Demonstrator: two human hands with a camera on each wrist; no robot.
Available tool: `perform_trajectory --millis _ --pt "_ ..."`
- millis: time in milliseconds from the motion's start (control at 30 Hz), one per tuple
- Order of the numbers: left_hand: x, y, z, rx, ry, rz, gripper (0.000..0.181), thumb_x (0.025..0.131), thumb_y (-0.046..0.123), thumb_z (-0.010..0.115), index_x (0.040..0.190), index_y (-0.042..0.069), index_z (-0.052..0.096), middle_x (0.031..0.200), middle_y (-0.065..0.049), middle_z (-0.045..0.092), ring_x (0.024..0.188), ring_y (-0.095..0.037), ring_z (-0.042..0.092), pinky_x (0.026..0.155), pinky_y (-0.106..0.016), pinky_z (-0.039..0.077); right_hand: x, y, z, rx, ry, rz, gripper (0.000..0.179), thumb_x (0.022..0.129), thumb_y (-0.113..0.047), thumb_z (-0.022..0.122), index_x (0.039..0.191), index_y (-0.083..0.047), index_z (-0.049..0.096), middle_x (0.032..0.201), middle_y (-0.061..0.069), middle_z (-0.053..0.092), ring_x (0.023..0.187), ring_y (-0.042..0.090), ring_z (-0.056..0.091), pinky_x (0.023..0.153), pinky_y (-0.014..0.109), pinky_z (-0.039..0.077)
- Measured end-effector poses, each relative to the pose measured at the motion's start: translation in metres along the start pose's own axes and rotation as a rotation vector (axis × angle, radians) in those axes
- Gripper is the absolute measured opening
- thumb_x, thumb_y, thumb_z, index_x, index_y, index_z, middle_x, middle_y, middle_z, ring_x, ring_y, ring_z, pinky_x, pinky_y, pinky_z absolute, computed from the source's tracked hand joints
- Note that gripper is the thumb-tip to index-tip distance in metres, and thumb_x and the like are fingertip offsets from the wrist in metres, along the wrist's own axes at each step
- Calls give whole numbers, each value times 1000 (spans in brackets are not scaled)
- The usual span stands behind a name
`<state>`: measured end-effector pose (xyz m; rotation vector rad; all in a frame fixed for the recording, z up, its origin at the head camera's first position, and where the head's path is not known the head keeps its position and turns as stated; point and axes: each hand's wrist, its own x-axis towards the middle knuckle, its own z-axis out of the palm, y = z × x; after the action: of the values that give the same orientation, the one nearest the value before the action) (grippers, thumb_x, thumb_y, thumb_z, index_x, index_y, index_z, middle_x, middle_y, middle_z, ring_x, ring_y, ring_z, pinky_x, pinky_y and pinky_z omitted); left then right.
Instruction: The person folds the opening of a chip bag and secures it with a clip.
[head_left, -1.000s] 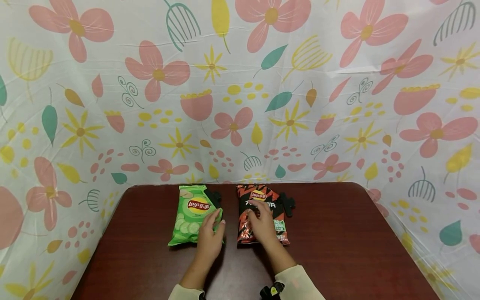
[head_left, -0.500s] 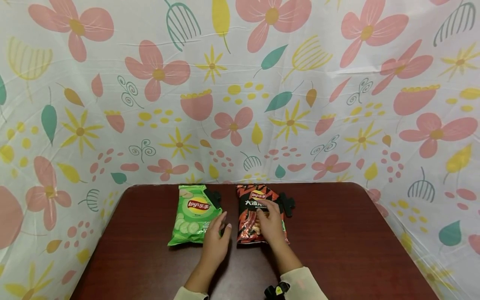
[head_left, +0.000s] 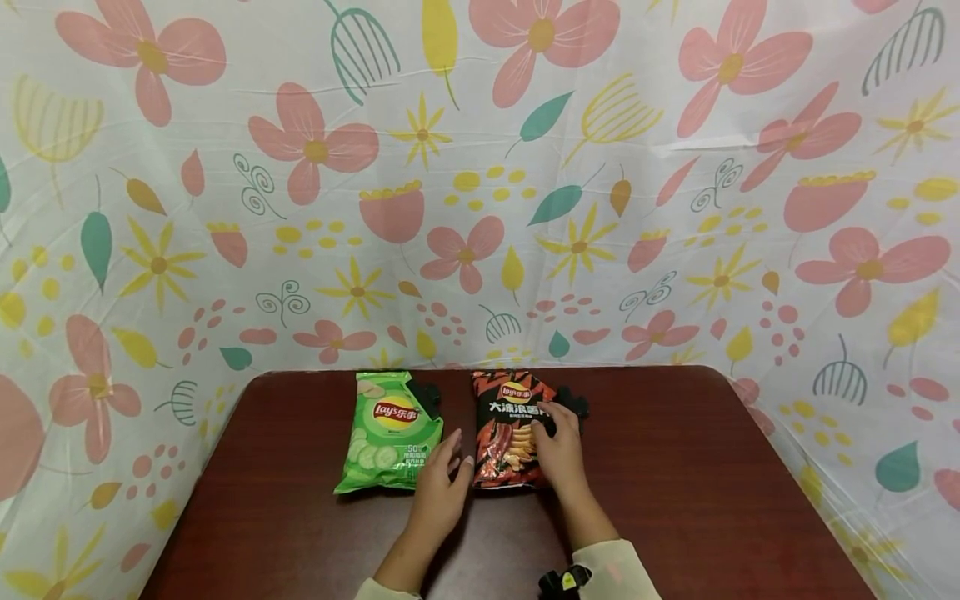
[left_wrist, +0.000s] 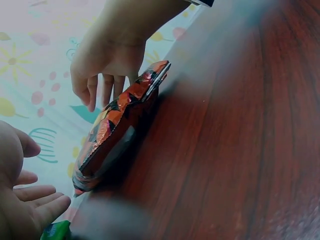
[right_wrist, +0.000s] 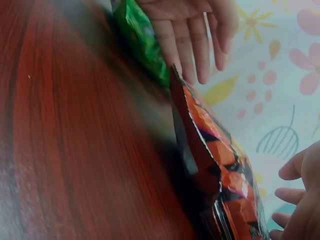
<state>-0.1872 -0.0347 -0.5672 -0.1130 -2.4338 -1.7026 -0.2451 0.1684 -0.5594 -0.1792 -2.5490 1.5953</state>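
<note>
A green Lay's potato chip bag (head_left: 386,429) lies face up at the left of the table. To its right lies a red and black Lay's chip bag (head_left: 506,450), also flat. My left hand (head_left: 442,492), fingers relaxed, is beside the green bag's lower right corner, in the gap between the bags. Over the right edge of the red and black bag, my right hand (head_left: 562,446) hovers with loosely bent fingers. In the right wrist view a space shows between the right hand's fingers (right_wrist: 295,200) and that bag. Neither hand grips anything.
Small black pieces stick out behind the green bag (head_left: 431,396) and the red and black bag (head_left: 573,404), partly hidden. The dark red-brown table (head_left: 712,500) ends at a floral curtain (head_left: 480,192). A black band with a yellow mark (head_left: 564,581) is at my right wrist.
Both hands have moved to the right. The left has come off the green bag's corner, and the right has shifted from the red and black bag's middle to its right edge. The bags stay put.
</note>
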Motion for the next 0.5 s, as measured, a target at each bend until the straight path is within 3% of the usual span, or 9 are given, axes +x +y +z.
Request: perform_trajectory --millis 500 --pt "-5 -3 10 41 -94 -27 57 102 19 59 151 -2 42 148 -26 50 130 -39 58 102 -42 53 3 10 -11 -11 -37 86 53 103 -22 53 153 -7 43 161 25 23 148 49 26 116 67 27"
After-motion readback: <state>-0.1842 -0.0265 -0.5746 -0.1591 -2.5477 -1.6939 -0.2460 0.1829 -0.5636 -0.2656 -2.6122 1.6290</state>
